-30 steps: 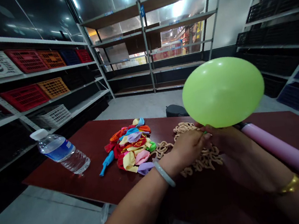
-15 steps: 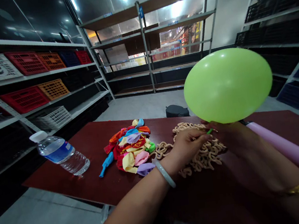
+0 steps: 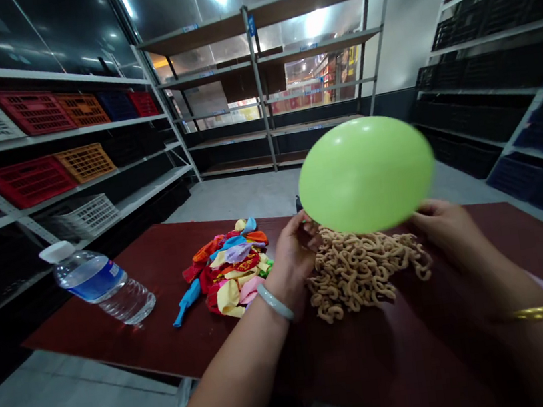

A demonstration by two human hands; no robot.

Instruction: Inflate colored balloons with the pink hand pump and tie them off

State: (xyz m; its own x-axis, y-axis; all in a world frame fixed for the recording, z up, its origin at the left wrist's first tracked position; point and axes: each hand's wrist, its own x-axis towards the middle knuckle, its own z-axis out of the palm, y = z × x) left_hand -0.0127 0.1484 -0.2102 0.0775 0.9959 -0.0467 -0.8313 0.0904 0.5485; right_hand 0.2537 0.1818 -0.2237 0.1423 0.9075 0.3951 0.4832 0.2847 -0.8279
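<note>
1. Nearest, both forearms reach in over the dark red table [image 3: 339, 362]. A pale bracelet [image 3: 275, 302] circles the left wrist and a gold bracelet [image 3: 542, 313] the right.
2. A small bit of a pink object [image 3: 542, 282] shows beside the right forearm, which hides the rest.
3. The left hand [image 3: 298, 250] is half open, its fingers loosely curled at the lower left edge of the green balloon [image 3: 366, 175]; whether they grip it cannot be told.
4. The right hand [image 3: 449, 229] is bent at the balloon's lower right edge. Its fingertips are partly hidden, so how far it is closed, and on what, cannot be told.
5. The balloon, inflated and slightly blurred, lies on its side between the hands, above the far part of a heap of tan curly pieces [image 3: 357, 275] on the table.
6. Left of the left hand sits a pile of limp, many-coloured balloons [image 3: 235, 269], with a blue one [image 3: 187, 303] sticking out at its left.
7. Further left, a clear water bottle [image 3: 104, 284] with a white cap and blue label appears tilted in the view.
8. Beyond the table are the grey floor [image 3: 235, 198], crates [image 3: 29, 182] on the left shelving [image 3: 99, 126], and a metal rack [image 3: 260, 90] at the back.
</note>
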